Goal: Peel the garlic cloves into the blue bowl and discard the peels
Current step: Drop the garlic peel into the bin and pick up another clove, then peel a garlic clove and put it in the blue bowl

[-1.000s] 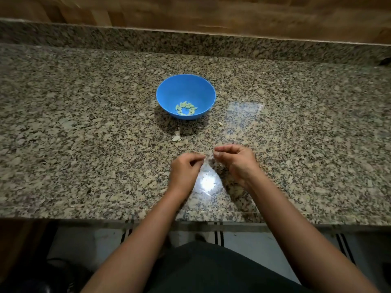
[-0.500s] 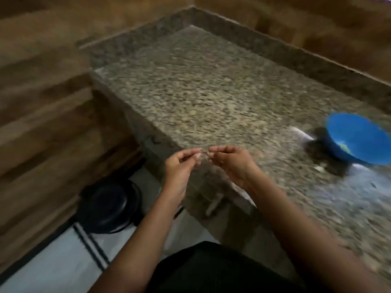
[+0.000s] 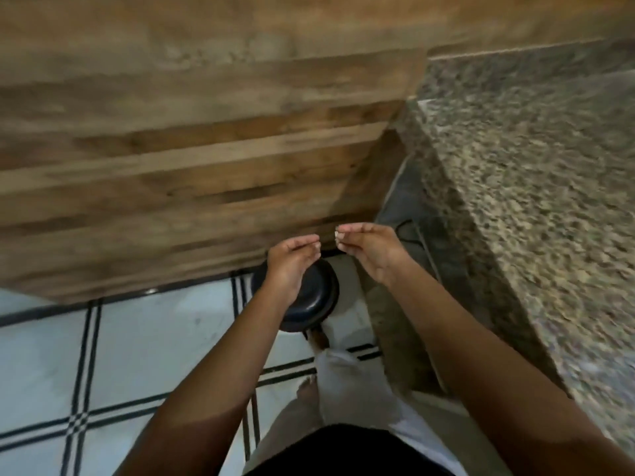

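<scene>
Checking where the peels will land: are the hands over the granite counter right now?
No: both the left hand and right hand are held off the granite counter edge, above the black round bin on the tiled floor.

Dim, warm indoor light; motion blur throughout, strongest right of the hands; wide-angle bending at edges.

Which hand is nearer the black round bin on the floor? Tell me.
Left. The left hand overlaps the bin in the head view, directly above it. The right hand is off to the bin's right, towards the granite counter.
</scene>
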`<control>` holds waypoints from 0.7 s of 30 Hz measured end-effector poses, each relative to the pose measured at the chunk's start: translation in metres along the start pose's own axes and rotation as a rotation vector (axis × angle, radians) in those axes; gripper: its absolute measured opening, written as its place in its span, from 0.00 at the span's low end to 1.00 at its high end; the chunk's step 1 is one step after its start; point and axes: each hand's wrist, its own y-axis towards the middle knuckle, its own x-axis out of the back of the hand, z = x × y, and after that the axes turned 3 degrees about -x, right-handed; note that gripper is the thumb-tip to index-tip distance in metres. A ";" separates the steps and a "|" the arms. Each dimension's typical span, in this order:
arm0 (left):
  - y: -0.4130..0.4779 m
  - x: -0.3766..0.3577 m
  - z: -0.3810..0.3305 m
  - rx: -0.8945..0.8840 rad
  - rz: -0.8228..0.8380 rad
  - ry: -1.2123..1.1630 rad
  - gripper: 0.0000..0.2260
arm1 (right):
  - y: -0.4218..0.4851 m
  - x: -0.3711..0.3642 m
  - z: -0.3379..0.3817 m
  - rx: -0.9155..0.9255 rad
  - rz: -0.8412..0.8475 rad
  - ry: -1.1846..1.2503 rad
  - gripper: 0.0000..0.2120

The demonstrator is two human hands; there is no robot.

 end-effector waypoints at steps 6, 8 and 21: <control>0.056 0.029 0.014 0.115 -0.122 -0.054 0.10 | 0.075 -0.025 -0.034 -0.130 -0.038 -0.054 0.11; 0.071 0.035 0.029 0.150 -0.137 -0.065 0.11 | 0.097 -0.026 -0.051 -0.157 -0.090 -0.094 0.12; 0.168 0.060 0.163 0.589 -0.208 -0.491 0.18 | 0.199 -0.025 -0.201 -0.175 -0.207 -0.336 0.13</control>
